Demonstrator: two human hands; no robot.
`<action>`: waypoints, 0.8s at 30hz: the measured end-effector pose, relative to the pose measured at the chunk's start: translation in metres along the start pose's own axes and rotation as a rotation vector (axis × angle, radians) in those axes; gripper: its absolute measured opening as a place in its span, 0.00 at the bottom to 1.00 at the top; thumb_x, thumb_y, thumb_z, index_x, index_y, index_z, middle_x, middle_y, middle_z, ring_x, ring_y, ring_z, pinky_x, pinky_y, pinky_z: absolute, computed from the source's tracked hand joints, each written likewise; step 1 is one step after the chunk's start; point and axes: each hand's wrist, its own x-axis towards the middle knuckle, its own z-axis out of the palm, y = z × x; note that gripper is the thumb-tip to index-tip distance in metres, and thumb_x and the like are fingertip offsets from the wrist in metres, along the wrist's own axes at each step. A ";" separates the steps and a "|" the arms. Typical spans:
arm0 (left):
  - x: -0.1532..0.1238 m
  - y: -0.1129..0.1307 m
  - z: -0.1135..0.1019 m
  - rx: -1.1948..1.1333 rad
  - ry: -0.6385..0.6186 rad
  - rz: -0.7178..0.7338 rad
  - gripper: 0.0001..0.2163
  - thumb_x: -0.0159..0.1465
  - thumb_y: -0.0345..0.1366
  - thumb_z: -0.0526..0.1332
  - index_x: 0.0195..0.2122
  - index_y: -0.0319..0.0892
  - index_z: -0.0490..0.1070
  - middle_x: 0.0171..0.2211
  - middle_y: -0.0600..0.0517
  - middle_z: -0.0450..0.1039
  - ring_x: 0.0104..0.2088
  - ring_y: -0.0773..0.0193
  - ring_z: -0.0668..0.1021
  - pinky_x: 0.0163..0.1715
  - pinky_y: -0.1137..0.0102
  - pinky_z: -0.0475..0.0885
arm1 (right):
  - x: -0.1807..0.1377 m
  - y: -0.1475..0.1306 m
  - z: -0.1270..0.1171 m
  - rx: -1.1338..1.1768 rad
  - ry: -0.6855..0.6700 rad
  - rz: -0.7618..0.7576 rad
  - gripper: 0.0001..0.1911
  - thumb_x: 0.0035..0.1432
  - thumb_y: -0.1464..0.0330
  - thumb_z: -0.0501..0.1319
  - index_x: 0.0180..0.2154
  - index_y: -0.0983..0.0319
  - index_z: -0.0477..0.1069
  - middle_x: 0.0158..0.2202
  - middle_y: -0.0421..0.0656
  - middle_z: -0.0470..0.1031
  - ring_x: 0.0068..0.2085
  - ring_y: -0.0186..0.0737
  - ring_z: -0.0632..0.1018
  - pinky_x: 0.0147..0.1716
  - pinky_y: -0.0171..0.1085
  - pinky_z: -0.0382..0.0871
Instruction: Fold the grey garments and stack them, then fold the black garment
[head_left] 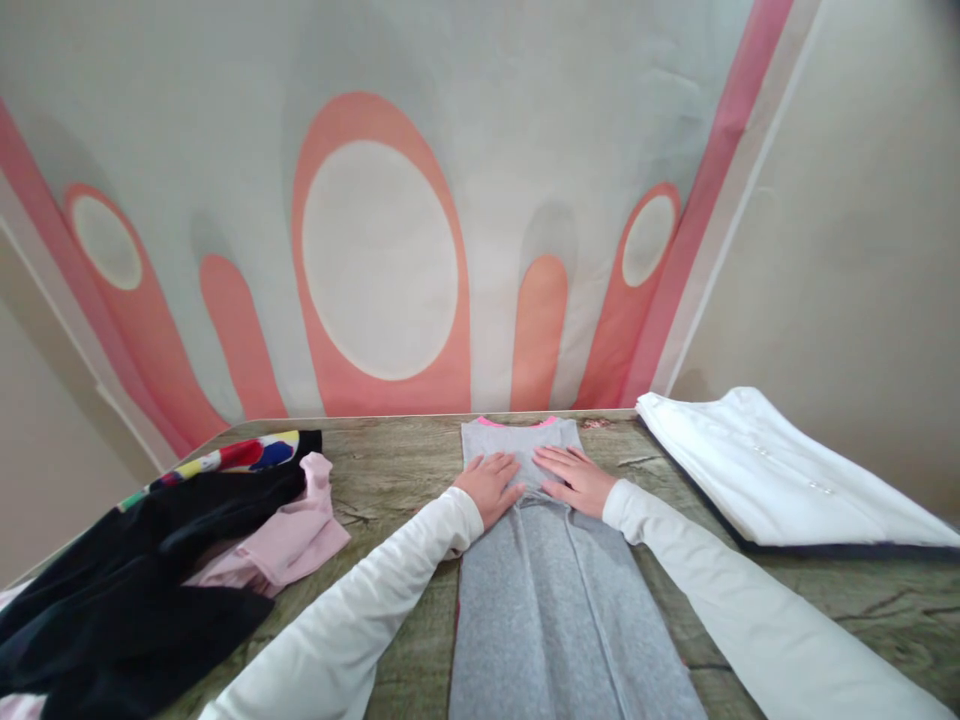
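A grey garment (547, 610) with pink showing at its far edge lies lengthwise on the wood-patterned table, its sides folded into a long strip. My left hand (490, 487) rests flat on the upper part, fingers stretched out toward the middle. Opposite it, my right hand (577, 480) also presses flat on the cloth with its fingers spread. Between and just below the hands the fabric is wrinkled, and creases run from there toward me. Neither hand grips anything.
To the left lies a loose pile of clothes: a black garment (172, 560), a pink one (289, 545) and a multicoloured piece (247, 455). White folded clothing (787, 480) sits at the right over something dark. Behind the table (397, 450) stands a wall with a printed backdrop (382, 260).
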 end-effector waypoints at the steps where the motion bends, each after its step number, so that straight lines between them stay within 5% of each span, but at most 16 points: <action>1: -0.003 0.005 -0.002 -0.014 0.012 0.030 0.23 0.64 0.48 0.41 0.56 0.43 0.55 0.58 0.48 0.53 0.58 0.58 0.56 0.54 0.57 0.52 | -0.002 -0.002 0.000 0.005 0.017 -0.009 0.27 0.60 0.55 0.44 0.57 0.58 0.55 0.59 0.44 0.54 0.60 0.43 0.54 0.57 0.49 0.43; 7: -0.016 0.025 -0.007 -0.120 0.135 0.032 0.20 0.58 0.40 0.55 0.50 0.38 0.61 0.51 0.44 0.63 0.49 0.58 0.67 0.49 0.65 0.61 | -0.013 -0.012 -0.001 0.039 0.069 -0.161 0.27 0.56 0.56 0.51 0.55 0.60 0.58 0.57 0.47 0.58 0.58 0.45 0.58 0.56 0.49 0.47; 12: -0.018 0.032 -0.016 -0.144 0.201 -0.040 0.09 0.56 0.36 0.57 0.38 0.42 0.67 0.36 0.50 0.66 0.37 0.63 0.71 0.37 0.71 0.67 | -0.020 -0.007 0.000 0.054 0.185 -0.270 0.15 0.58 0.63 0.52 0.45 0.59 0.69 0.46 0.46 0.71 0.48 0.41 0.70 0.49 0.44 0.60; 17: -0.016 0.035 -0.018 -0.096 0.184 -0.024 0.06 0.56 0.36 0.56 0.34 0.43 0.70 0.33 0.51 0.67 0.36 0.63 0.71 0.38 0.70 0.66 | -0.022 -0.007 -0.001 -0.014 0.290 -0.287 0.11 0.59 0.66 0.52 0.37 0.60 0.72 0.37 0.45 0.75 0.40 0.38 0.73 0.41 0.40 0.64; 24: -0.013 0.036 -0.018 -0.094 0.174 0.008 0.05 0.55 0.31 0.56 0.32 0.42 0.69 0.33 0.50 0.67 0.36 0.62 0.71 0.39 0.69 0.66 | -0.022 -0.013 -0.006 -0.154 0.306 -0.338 0.13 0.60 0.68 0.49 0.34 0.62 0.72 0.37 0.46 0.75 0.42 0.40 0.72 0.41 0.41 0.62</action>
